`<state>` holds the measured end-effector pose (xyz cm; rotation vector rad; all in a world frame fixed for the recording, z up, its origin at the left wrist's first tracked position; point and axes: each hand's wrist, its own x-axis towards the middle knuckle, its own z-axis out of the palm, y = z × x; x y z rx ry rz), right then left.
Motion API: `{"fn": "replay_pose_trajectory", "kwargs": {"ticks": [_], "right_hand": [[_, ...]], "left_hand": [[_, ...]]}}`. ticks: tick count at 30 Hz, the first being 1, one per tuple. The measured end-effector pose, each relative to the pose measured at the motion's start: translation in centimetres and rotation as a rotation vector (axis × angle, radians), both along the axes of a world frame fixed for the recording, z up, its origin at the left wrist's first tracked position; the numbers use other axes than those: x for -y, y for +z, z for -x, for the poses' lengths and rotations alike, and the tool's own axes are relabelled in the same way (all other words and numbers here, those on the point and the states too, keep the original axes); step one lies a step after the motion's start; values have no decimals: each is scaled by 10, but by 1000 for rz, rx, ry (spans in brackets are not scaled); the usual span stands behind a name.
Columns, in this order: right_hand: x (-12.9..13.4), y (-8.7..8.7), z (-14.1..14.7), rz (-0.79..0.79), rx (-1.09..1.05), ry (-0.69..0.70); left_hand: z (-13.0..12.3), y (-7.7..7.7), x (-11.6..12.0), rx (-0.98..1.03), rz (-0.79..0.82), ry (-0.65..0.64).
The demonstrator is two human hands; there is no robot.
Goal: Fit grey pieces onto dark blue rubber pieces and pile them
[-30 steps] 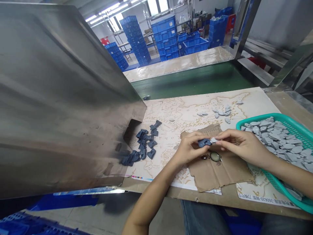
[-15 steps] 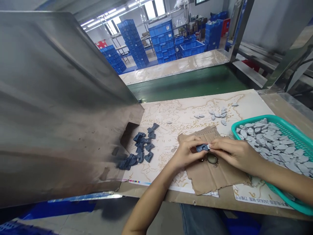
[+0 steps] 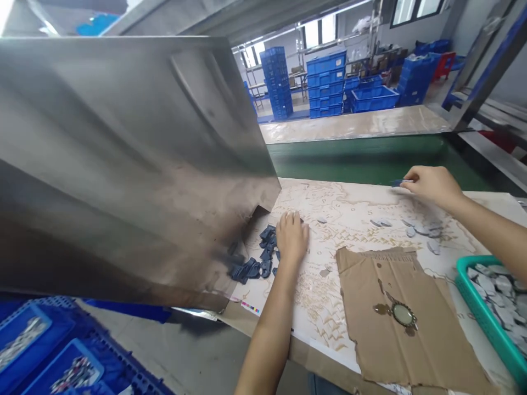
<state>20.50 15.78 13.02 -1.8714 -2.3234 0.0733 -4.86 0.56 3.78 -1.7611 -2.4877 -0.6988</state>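
Observation:
My left hand [image 3: 292,236] lies palm down, fingers stretched out and slightly spread, at the right side of a group of small dark blue-grey plastic pieces [image 3: 267,249]. It covers some of them, and its fingertips are partly hidden. Out to the right, my right hand [image 3: 434,184] pinches a small dark blue-grey plastic piece [image 3: 399,182] above the far edge of the printed sheet, beside the green belt. That piece is blurred. A brown cardboard sheet [image 3: 370,340] lies between my arms, bearing a small round frame with a beaded rim [image 3: 402,314] and dark stains.
A green basket [image 3: 481,318] of flat grey pieces stands at the right. Several loose grey pieces [image 3: 422,227] lie on the map-printed sheet [image 3: 317,296]. A metal panel [image 3: 164,164] rises at the left. Behind runs a green conveyor belt [image 3: 349,159], with blue crates [image 3: 326,82] farther off.
My hands, together over the cardboard before, have parted. The left moved to the dark pieces; the right carried a dark piece away toward the belt. The view has swung left.

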Motion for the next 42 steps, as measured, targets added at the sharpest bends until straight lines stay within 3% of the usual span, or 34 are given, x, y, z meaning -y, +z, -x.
{"fn": "replay_pose_trajectory", "kwargs": {"ticks": [4,7,9,14,18,20,22,23,26,28,33,38,42], "right_hand": [[-32,-6,6,-5,107,-118],[-37,-10,3,47,154,-114],[-33,-8,0,47,169,-95],[10,12,-22,-90,160,-2],[72,22,-69,-98,187,-12],[105,15,-96,-27,160,93],[132,-3,-121,33,18,296],[141,-14,-130,39,-75,332],[153,-45,-144,9,-193,314],[155,-55,-143,-1,-184,297],[166,-48,-131,1,-254,261],[178,-35,-116,88,-622,144],[182,-29,-90,365,-934,133]], "left_hand": [[-8,6,3,8,163,11],[-10,8,3,26,127,14],[-9,6,2,46,21,-1],[-8,-7,-2,238,-381,-172],[-18,-12,-1,635,-435,-234],[-25,-11,2,884,-408,-270],[-32,-7,6,1131,-346,-291],[-36,-5,8,1238,-306,-299],[-47,1,14,1413,-218,-327],[-54,4,17,1446,-184,-345],[-65,5,21,1499,47,-449],[-67,3,21,1517,113,-523],[-67,6,24,1519,131,-566]]}}
